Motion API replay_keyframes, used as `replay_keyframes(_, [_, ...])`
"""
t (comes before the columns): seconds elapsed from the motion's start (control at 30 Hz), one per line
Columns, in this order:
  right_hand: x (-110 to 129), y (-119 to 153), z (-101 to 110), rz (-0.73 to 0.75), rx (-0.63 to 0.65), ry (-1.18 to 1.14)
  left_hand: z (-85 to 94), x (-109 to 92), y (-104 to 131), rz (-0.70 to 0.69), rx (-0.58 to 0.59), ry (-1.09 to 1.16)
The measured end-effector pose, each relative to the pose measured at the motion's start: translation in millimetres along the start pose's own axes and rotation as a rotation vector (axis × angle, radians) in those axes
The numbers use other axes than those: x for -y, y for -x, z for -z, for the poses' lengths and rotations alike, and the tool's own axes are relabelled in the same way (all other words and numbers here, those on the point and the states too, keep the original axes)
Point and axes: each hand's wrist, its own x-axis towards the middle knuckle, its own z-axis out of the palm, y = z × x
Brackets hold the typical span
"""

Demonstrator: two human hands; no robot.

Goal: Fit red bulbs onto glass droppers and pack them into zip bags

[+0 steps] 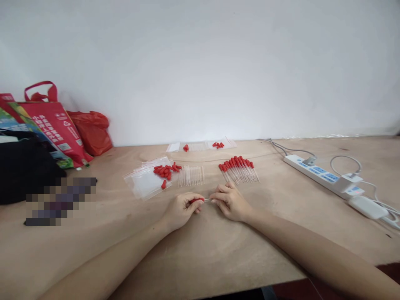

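Note:
Near the table's front, my left hand (185, 209) pinches a red rubber bulb (198, 200). A thin clear tube (207, 200) runs from the bulb to the fingertips of my right hand (229, 202), which are closed on it. Beyond my right hand lies a row of red-capped droppers (240, 168), side by side. Loose clear tubes (191, 176) lie beyond my left hand. To their left, a pile of red bulbs (165, 171) rests partly on clear plastic bags (145, 183).
Near the wall lie plastic bags (231, 143) with more red bulbs (218, 145). A white power strip (321, 174) with plugs and cables is at right. Red bags (58, 129) and a black bag (25, 168) stand at left, beside a pixelated object (61, 202).

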Motion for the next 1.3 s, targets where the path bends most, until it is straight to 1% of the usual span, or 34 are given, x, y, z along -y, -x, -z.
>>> replay_keyframes(0.07, [2,-1,0,0.001,-0.004,0.023,-0.8,-1,1,-0.02,-0.011,-0.043])
replay_keyframes(0.2, [6,-3,0,0.034,0.015,0.093,-0.5,-2,2,-0.111,-0.023,-0.199])
replay_keyframes(0.33, [8,-4,0,0.061,0.044,0.129,1.2,-5,4,-0.183,0.002,-0.342])
replay_keyframes(0.47, [8,-5,-2,0.079,0.072,0.108,1.6,-8,4,-0.234,0.035,-0.381])
replay_keyframes(0.6, [9,-7,-5,0.063,0.126,0.075,1.5,-9,4,-0.262,0.06,-0.377])
replay_keyframes(0.7, [9,-10,-6,0.038,0.18,0.067,1.4,-8,2,-0.263,0.066,-0.37])
replay_keyframes(0.8, [9,-15,-2,0.004,0.213,0.111,1.8,-4,-3,-0.214,0.035,-0.342])
replay_keyframes(0.93, [7,-16,9,-0.022,0.191,0.223,6.8,5,-10,-0.137,-0.032,-0.3])
replay_keyframes(1.03, [-2,-12,17,-0.045,0.177,0.265,14.6,10,-12,-0.13,-0.061,-0.379])
replay_keyframes(1.1, [-15,-9,21,-0.143,0.114,0.266,20.0,12,-13,-0.131,-0.079,-0.446])
replay_keyframes(1.17, [-30,-8,24,-0.323,-0.018,0.263,23.8,11,-12,-0.14,-0.073,-0.51])
replay_keyframes(1.23, [-47,-8,25,-0.528,-0.168,0.261,25.4,10,-11,-0.161,-0.027,-0.56])
replay_keyframes(1.3, [-60,-9,25,-0.694,-0.262,0.265,25.3,8,-11,-0.184,0.027,-0.582])
